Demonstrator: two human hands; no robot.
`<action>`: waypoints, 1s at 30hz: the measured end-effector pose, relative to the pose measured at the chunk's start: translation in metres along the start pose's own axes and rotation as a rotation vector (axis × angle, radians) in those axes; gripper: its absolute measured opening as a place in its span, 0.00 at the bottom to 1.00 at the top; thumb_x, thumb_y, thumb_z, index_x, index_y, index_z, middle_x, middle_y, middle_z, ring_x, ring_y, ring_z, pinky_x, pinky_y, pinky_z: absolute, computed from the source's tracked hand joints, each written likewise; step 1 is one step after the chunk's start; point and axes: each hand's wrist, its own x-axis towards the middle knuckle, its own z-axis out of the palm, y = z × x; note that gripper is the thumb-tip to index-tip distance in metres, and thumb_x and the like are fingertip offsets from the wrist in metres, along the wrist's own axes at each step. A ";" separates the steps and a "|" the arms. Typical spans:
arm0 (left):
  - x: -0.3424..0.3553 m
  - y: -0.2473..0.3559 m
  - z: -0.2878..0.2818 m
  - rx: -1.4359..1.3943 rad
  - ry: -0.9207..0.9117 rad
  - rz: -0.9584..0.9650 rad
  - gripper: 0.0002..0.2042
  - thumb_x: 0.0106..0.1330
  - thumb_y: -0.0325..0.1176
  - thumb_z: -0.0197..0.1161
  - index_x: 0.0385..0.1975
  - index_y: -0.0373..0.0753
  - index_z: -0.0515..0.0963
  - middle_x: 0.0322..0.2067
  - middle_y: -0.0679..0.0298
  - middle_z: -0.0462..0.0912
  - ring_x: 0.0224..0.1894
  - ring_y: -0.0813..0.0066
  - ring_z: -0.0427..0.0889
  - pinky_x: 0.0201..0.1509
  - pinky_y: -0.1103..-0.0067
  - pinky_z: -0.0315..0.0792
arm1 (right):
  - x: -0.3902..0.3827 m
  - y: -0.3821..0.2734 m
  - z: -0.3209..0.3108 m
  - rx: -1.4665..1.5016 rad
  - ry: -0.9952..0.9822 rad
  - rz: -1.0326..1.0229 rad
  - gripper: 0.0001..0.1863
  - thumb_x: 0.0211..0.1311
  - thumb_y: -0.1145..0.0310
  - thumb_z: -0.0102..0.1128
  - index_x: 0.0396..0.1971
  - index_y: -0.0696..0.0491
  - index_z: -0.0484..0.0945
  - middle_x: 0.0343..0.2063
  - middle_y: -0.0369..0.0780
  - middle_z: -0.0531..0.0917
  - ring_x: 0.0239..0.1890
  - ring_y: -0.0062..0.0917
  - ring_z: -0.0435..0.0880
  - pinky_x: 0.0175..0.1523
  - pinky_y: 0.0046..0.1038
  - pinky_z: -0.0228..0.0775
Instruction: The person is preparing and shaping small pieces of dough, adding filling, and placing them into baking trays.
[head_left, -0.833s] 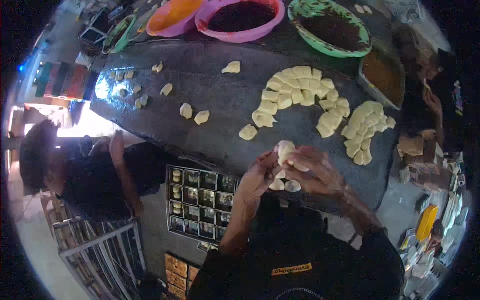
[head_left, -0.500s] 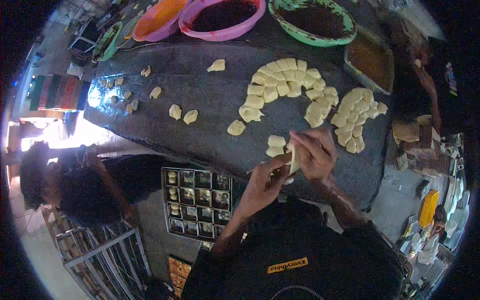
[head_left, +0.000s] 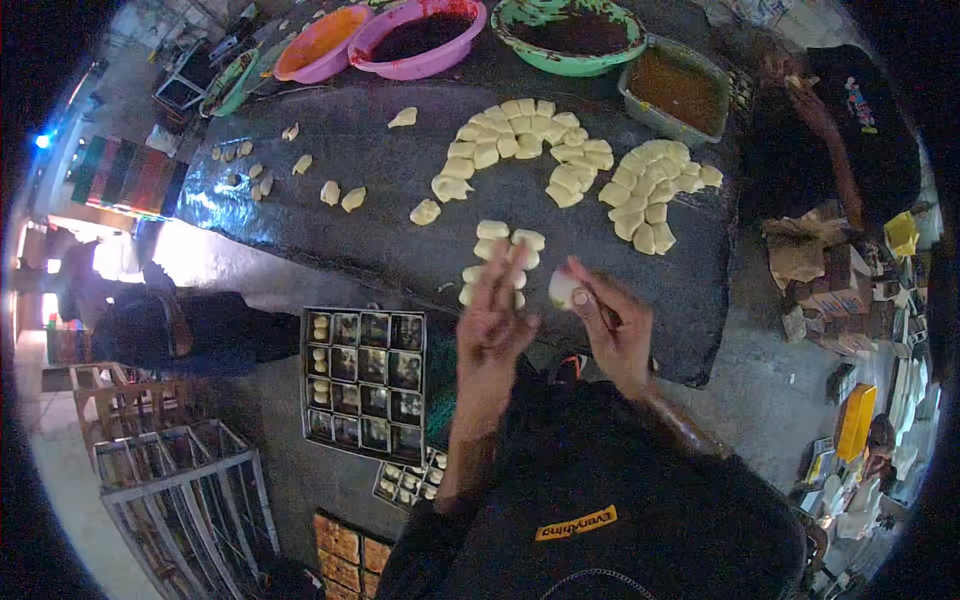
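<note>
My right hand (head_left: 618, 330) pinches a pale, rounded dough piece (head_left: 564, 289) between thumb and fingers, just above the dark worktable (head_left: 400, 250). To its left, my left hand (head_left: 492, 315) is stretched out, somewhat blurred, over a small cluster of shaped dough pieces (head_left: 491, 230). It partly hides that cluster, and nothing shows between its fingers. Beyond the hands lies a curved group of cut dough lumps (head_left: 500, 130). A second group of dough lumps (head_left: 650, 185) sits to the right. A loose lump (head_left: 425, 211) rests left of the cluster.
Pink basins (head_left: 420, 62), a green basin (head_left: 575, 65) and a rectangular tub (head_left: 680, 125) of brown filling line the far side. Left of me is a divided metal tray (head_left: 362, 380), with some dough in its left cells. A metal rack (head_left: 180, 490) and another person (head_left: 850, 130) flank the table.
My hands, together on a stretched dough piece before, have moved apart. The left is now over the shaped pieces; the right keeps a rounded piece. The whole view has shifted slightly.
</note>
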 end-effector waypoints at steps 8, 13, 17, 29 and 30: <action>-0.033 -0.020 -0.035 -0.103 0.350 -0.040 0.27 0.69 0.28 0.50 0.68 0.32 0.54 0.67 0.49 0.60 0.70 0.60 0.60 0.70 0.69 0.59 | 0.020 0.158 0.013 -0.406 -0.163 -0.391 0.27 0.58 0.61 0.66 0.58 0.48 0.74 0.62 0.43 0.70 0.67 0.40 0.63 0.71 0.42 0.54; -0.018 -0.031 -0.075 -0.033 0.495 -0.073 0.25 0.72 0.33 0.50 0.66 0.30 0.58 0.64 0.46 0.65 0.66 0.57 0.65 0.71 0.66 0.59 | 0.044 0.182 0.032 -0.592 -0.208 -0.442 0.27 0.57 0.67 0.65 0.58 0.50 0.72 0.52 0.44 0.75 0.55 0.40 0.74 0.63 0.43 0.63; 0.010 -0.029 -0.104 0.009 0.598 -0.058 0.26 0.66 0.34 0.60 0.62 0.31 0.65 0.58 0.47 0.72 0.63 0.59 0.69 0.69 0.67 0.63 | 0.039 0.172 0.051 -0.513 -0.314 -0.396 0.27 0.58 0.69 0.63 0.59 0.51 0.71 0.51 0.44 0.75 0.54 0.41 0.74 0.62 0.43 0.64; 0.080 -0.009 -0.221 0.215 0.769 -0.111 0.22 0.68 0.36 0.60 0.57 0.29 0.71 0.53 0.51 0.78 0.58 0.63 0.76 0.64 0.69 0.66 | 0.213 0.102 0.224 -0.617 -0.082 -0.480 0.27 0.51 0.63 0.67 0.52 0.58 0.74 0.51 0.46 0.74 0.52 0.42 0.74 0.51 0.36 0.70; 0.088 0.000 -0.225 0.229 0.807 -0.170 0.21 0.68 0.35 0.60 0.57 0.29 0.71 0.53 0.51 0.78 0.57 0.63 0.76 0.64 0.69 0.67 | 0.222 0.117 0.238 -0.615 -0.064 -0.481 0.27 0.51 0.63 0.67 0.52 0.58 0.74 0.51 0.46 0.74 0.52 0.42 0.74 0.51 0.36 0.70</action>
